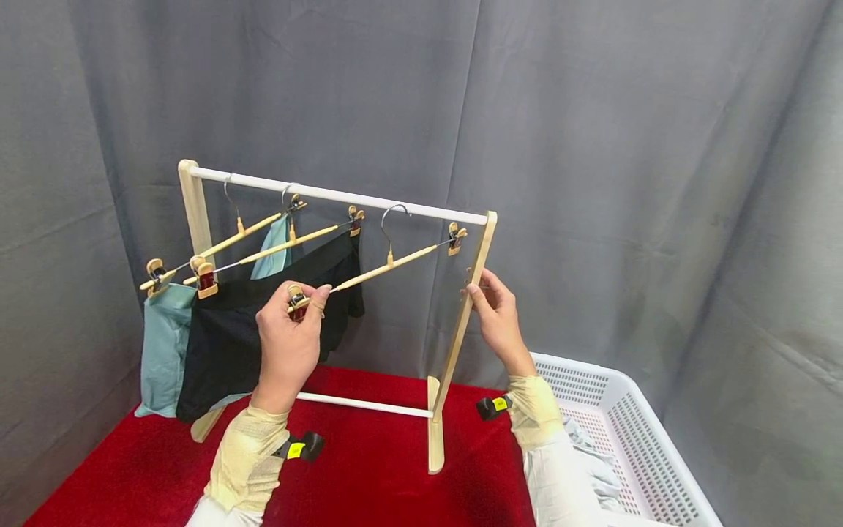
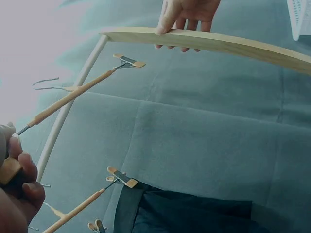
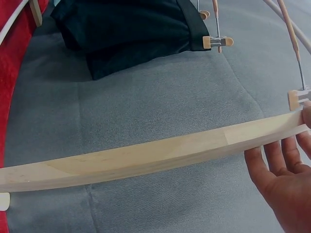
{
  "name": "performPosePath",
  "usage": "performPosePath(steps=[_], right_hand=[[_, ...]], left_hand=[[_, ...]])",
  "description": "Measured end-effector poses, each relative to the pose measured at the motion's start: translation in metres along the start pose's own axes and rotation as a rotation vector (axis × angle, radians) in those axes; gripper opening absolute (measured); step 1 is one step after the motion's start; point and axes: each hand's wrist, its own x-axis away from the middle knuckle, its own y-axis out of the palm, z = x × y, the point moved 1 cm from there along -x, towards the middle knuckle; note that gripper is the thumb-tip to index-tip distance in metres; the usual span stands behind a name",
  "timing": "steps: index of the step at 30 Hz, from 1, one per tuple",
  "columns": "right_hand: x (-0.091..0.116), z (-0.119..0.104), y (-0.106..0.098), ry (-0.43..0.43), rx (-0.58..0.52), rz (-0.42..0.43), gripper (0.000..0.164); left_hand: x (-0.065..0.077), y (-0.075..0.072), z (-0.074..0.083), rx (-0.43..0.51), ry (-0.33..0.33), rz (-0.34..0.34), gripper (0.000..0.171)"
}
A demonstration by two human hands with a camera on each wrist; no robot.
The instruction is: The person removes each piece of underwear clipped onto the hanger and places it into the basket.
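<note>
My left hand (image 1: 290, 337) pinches the near end of a wooden clip hanger (image 1: 388, 269), around its left clip (image 1: 298, 300). No garment hangs from this hanger; its right clip (image 1: 454, 238) is close to the rack's upright. The metal hook (image 1: 387, 227) overlaps the white top rail (image 1: 329, 194) in the head view. With thumb on one side and fingers on the other, my right hand (image 1: 497, 315) grips the wooden right upright (image 3: 146, 155) of the clothes rack. Left of the held hanger, black shorts (image 1: 227, 340) hang from another clip hanger (image 1: 296, 242).
Light blue clothing (image 1: 165, 351) hangs on a further hanger (image 1: 240, 236) at the rack's left. A white perforated basket (image 1: 658, 446) with grey cloth (image 1: 593, 461) inside stands at right. The rack stands on a red cloth (image 1: 369, 461), before grey curtains (image 1: 593, 183).
</note>
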Motion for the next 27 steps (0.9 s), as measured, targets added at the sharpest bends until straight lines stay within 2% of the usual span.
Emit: performPosePath(steps=[3, 11, 20, 22, 27], right_hand=[[0.001, 0.0, 0.0, 0.003, -0.002, 0.001, 0.032], [0.0, 0.0, 0.001, 0.001, -0.003, 0.008, 0.032], [0.0, 0.0, 0.001, 0.004, -0.025, 0.0, 0.032], [0.0, 0.001, 0.001, 0.003, -0.029, 0.0, 0.032], [0.0, 0.002, 0.0, -0.005, -0.042, 0.006, 0.033]], left_hand=[[-0.005, 0.003, 0.007, 0.017, 0.007, 0.006, 0.019], [-0.014, 0.011, 0.005, 0.02, -0.024, 0.025, 0.02], [-0.018, 0.022, 0.0, 0.027, 0.006, 0.03, 0.019], [-0.019, 0.025, -0.007, 0.032, 0.004, 0.037, 0.019], [-0.02, 0.032, -0.006, 0.048, -0.011, 0.048, 0.021]])
